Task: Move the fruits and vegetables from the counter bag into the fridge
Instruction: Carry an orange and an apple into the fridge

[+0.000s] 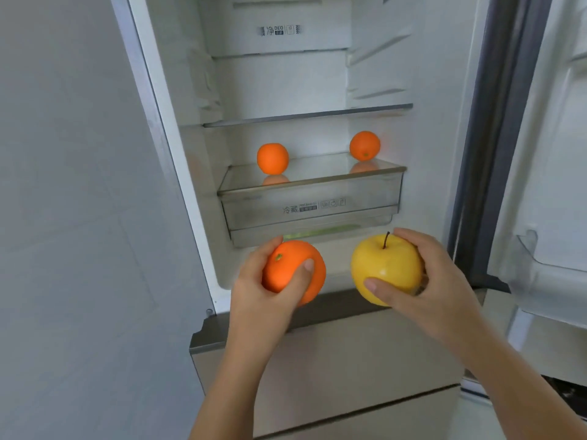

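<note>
My left hand (254, 290) grips an orange (286, 268) in front of the open fridge, just below the clear drawer (349, 201). A yellow apple (384, 268) with a dark stem is held in my right hand (441, 281), level with the orange and to its right. Two more oranges rest on the glass shelf (314, 179) above the drawer: one at the left (272, 157), one at the back right (364, 145). The counter bag is out of view.
The fridge door (556, 154) stands open at the right, with moulded door bins. An upper glass shelf (308, 115) spans the compartment above the oranges. Closed drawer fronts (349, 360) lie below my hands. A grey wall (79, 217) fills the left side.
</note>
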Action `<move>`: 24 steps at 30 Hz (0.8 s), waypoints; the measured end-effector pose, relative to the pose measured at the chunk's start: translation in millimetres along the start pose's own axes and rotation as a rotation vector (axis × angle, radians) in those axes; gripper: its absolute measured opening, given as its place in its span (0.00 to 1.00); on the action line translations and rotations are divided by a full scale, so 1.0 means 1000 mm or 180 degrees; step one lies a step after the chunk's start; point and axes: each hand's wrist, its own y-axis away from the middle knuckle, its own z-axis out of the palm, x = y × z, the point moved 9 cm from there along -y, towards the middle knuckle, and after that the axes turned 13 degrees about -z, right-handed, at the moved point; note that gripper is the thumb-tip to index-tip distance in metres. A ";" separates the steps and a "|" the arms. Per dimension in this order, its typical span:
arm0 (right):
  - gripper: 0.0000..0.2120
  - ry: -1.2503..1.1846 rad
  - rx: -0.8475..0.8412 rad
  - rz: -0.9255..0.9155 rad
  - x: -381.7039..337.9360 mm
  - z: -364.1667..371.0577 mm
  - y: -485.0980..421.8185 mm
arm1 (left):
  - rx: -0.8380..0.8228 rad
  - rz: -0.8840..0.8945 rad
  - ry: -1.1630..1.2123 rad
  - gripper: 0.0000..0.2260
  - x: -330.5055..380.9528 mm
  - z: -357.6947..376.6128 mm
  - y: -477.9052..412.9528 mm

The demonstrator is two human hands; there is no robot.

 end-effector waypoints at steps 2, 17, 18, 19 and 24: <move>0.33 0.0056 -0.0003 -0.0031 0.011 0.010 -0.028 | -0.0084 0.0004 -0.0016 0.20 0.000 0.008 -0.034; 0.35 -0.0065 0.0272 -0.0229 0.090 0.044 -0.179 | -0.0234 0.0495 -0.0292 0.24 0.033 0.074 -0.192; 0.35 -0.0076 0.0315 -0.0215 0.095 0.043 -0.190 | -0.0203 0.0485 -0.0322 0.23 0.037 0.079 -0.201; 0.34 -0.0086 0.0361 -0.0204 0.101 0.041 -0.201 | -0.0173 0.0503 -0.0365 0.23 0.041 0.084 -0.210; 0.34 0.0212 0.0323 -0.0436 0.123 0.039 -0.250 | -0.0165 0.0731 -0.0699 0.26 0.057 0.115 -0.246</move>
